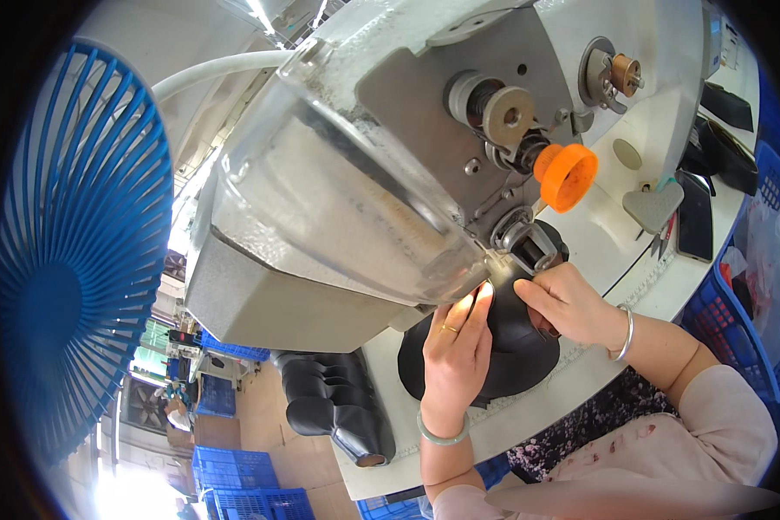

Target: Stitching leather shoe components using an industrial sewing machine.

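Note:
A black leather-like piece (520, 351), probably a shoe upper, lies on the white machine table beneath the head of a sewing machine (468, 130). My left hand (458, 347), with a ring and a pale bangle, lies on its left side; the fingers stretch forward to the lit spot near the needle, and the thumb is hidden. On the other side my right hand (568, 299), wearing a silver bangle, pinches the piece between thumb and curled fingers. The needle itself is hidden behind the clear guard (347, 199) and metal parts.
Stacked black shaped pieces (321, 394) sit at the table's left edge. A blue fan (82, 260) stands at far left. An orange knob (566, 178) juts from the machine. On the right are a phone (695, 217), scissors (663, 238) and a blue basket (737, 321).

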The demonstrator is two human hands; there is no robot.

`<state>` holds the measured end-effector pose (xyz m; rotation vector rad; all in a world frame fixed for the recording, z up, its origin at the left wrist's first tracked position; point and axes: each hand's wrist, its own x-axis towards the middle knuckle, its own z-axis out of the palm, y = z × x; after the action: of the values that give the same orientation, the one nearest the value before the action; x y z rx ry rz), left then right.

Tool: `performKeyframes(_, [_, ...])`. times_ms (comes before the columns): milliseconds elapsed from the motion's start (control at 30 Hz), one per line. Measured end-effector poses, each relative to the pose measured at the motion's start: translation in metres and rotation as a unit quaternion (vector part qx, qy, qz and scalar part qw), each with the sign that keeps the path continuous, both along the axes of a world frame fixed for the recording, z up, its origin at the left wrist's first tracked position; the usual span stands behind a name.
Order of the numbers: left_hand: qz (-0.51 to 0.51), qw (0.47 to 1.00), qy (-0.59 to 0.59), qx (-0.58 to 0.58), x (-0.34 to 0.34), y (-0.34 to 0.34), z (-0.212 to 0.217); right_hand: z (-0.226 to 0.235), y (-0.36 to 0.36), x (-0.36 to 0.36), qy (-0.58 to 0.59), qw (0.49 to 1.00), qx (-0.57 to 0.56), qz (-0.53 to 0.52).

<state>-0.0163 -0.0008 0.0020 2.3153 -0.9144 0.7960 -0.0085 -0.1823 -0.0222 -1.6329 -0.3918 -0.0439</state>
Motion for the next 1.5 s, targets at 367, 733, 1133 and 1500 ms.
performKeyframes(367, [-0.075,0.959,0.216,-0.17,0.007,0.02,-0.002,0.005,-0.003,0.001,0.028,0.999,-0.019,0.004])
performKeyframes(733, [-0.035,0.998,0.045,-0.015,0.001,0.01,0.005,0.005,-0.001,0.003,0.017,0.999,-0.029,-0.015])
performKeyframes(1133, [-0.013,0.999,0.025,-0.017,0.001,0.004,0.005,0.01,0.0,0.007,-0.02,0.996,-0.065,-0.061])
performKeyframes(1500, [-0.009,0.998,0.042,-0.051,0.001,0.002,0.005,0.003,0.008,0.004,-0.071,0.978,-0.012,-0.194])
